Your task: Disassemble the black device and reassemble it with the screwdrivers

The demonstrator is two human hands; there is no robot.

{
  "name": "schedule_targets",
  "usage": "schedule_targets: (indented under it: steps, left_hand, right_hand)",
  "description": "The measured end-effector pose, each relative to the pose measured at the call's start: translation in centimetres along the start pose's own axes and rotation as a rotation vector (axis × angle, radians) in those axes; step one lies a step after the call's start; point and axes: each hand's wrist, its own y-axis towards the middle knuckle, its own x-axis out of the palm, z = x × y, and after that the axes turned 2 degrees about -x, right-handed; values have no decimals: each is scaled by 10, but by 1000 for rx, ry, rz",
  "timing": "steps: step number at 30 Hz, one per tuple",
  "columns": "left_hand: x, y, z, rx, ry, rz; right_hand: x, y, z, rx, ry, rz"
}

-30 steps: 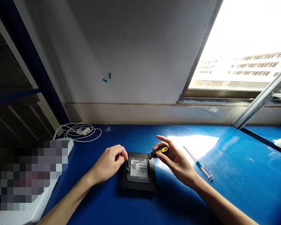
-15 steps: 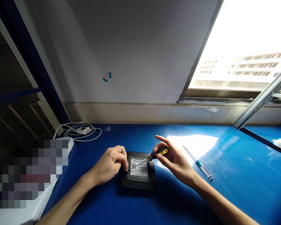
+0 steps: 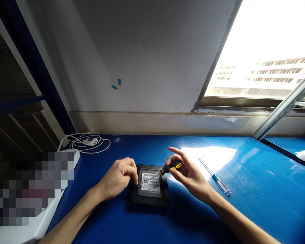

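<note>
A black square device [image 3: 151,201] with a white label [image 3: 150,183] lies on the blue table. My right hand [image 3: 186,173] holds a black and yellow screwdriver [image 3: 175,166] by its handle, forefinger raised. The shaft slants down to the left across the label, its tip at the device's left side. My left hand [image 3: 122,178] is closed at that left edge, fingertips beside the tip. Whether it pinches the tip or something small cannot be made out.
To the right lies a second screwdriver [image 3: 220,183] with a clear handle. Coiled white cable [image 3: 91,141] sits at the back left. A white object [image 3: 48,210], partly pixelated, stands at the left edge. A metal bar [image 3: 282,106] rises at the right.
The screwdriver and its tip have shifted very slightly to the left. Both hands keep nearly the same pose.
</note>
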Motion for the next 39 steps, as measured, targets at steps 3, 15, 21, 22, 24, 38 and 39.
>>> schedule_targets:
  steps: [3,15,21,22,24,38,39]
  left_hand:
    - [0,0,0,5,2,-10]
    - [-1,0,-1,59,29,-87]
    - [1,1,2,52,22,-102]
    - [2,1,2,47,21,-102]
    - [2,2,3,34,17,-101]
    - [4,2,0,15,-14,-103]
    - [4,2,0,17,-15,-97]
  right_hand:
    - [1,0,1,-8,11,-3]
    - [1,1,2,-1,6,9]
    - [-1,1,2,13,-44,25]
    - [-2,1,2,14,-59,32]
    - [-3,1,4,12,-78,39]
    - [-10,10,9,176,-57,480]
    - [-11,11,8,179,-63,524]
